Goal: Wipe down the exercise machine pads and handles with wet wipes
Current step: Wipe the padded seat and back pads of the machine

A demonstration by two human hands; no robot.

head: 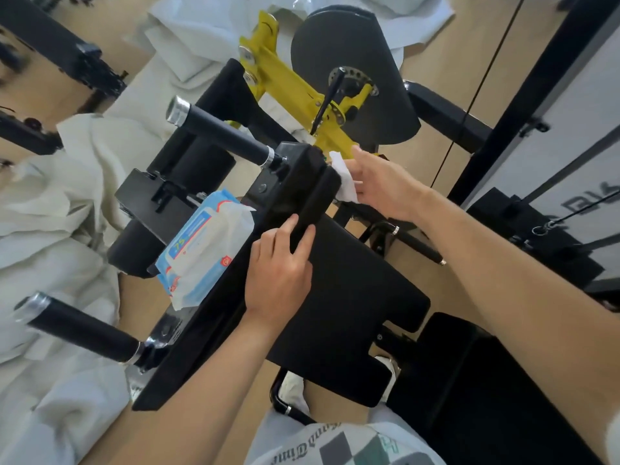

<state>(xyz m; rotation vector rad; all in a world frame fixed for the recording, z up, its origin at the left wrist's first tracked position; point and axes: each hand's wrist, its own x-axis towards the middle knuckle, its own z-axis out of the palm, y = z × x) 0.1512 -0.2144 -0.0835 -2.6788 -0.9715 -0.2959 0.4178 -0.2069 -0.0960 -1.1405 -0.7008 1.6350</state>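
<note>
A black exercise machine pad (349, 297) fills the middle of the view. My left hand (281, 266) rests on its upper edge, fingers curled over the rim. My right hand (382, 182) holds a white wet wipe (344, 177) against the pad's far end. A blue and white pack of wet wipes (201, 250) lies on the machine frame to the left of the pad, a wipe sticking out of its top. Two black handles with chrome ends jut out to the left, one upper (221, 130), one lower (84, 327).
A yellow adjustment arm (295, 92) with a black lever runs up to a round dark pad (352, 75) behind. White cloths (60, 203) cover things on the left. A black frame post and cable (523, 105) stand on the right. A smaller handle (419, 246) sits under my right forearm.
</note>
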